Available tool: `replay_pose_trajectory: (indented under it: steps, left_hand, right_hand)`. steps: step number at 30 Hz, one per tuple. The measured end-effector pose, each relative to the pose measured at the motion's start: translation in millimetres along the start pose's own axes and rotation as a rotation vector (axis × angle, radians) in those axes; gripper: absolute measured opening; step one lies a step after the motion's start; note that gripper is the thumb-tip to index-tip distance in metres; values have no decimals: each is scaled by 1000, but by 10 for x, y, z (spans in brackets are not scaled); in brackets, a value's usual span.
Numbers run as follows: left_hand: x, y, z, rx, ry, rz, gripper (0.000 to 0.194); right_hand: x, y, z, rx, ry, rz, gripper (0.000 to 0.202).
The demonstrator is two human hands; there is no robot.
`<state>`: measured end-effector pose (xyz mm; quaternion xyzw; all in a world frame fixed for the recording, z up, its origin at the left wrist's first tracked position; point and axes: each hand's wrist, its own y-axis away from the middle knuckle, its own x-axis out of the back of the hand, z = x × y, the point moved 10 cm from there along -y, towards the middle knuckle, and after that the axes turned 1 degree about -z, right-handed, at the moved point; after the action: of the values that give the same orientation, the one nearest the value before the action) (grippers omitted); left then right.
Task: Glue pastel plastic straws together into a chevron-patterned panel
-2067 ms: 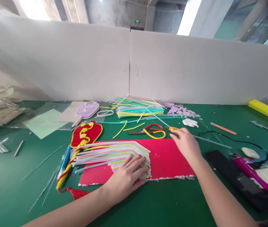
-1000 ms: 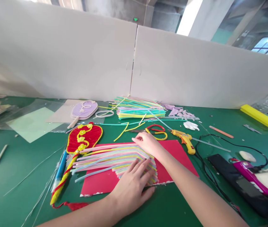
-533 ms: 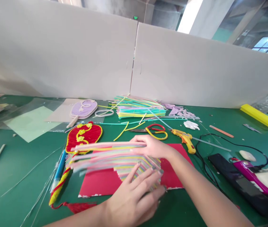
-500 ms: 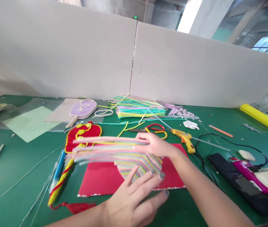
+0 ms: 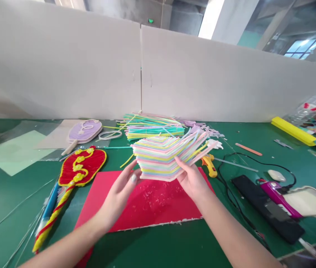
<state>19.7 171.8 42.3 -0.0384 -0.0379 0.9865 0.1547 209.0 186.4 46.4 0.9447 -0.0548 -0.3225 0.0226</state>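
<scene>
A panel of bent pastel pipe cleaners [image 5: 158, 158], striped pink, yellow, white, green and blue, is held up between both hands above a red sheet [image 5: 152, 208]. My left hand [image 5: 127, 182] grips its left edge, thumb and fingers closed on the rim. On the lower right, my right hand [image 5: 190, 178] pinches it with the thumb on the front face; the other fingers are partly hidden behind. Loose pipe cleaner ends fan out at the panel's upper right. White bits dot the red sheet below.
Behind lies a bundle of pipe cleaners [image 5: 155, 130]. A red-and-yellow fan [image 5: 82, 165] and a lilac fan [image 5: 84, 131] are at left. To the right are a yellow glue gun [image 5: 209, 165], a black power strip [image 5: 269, 208] with cords and a yellow bar [image 5: 293, 131].
The striped panel has been lifted off the red sheet and turned, so its loose ends now point right. My left hand, spread over it before, now grips its left edge.
</scene>
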Motion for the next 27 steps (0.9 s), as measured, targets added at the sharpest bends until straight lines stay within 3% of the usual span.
replay_pose_trajectory:
  steps: [6,9,14,20,24,27]
  left_hand:
    - [170,-286,-113,177,103,-12,55]
    - [226,-295,-159,244,117,36,50]
    - [219,-273,-298,298,321,30,45]
    - [246,-243,-503,370,474,57,42]
    - [171,-218,-542,425,412,4,47]
    - [246,-258,-448,304,193,29,56]
  right_hand:
    - [-31,85,288,-77,-26,-69,69]
    - [-12,107,382,-131,-47,-71,65]
    - [85,84,410,-164,-111,11,58]
    - [37,100,508,-228,-130,-29,60]
    - [48,139,580,-271,-106,-22,63]
    - [93,134,596,-257,-102,25,64]
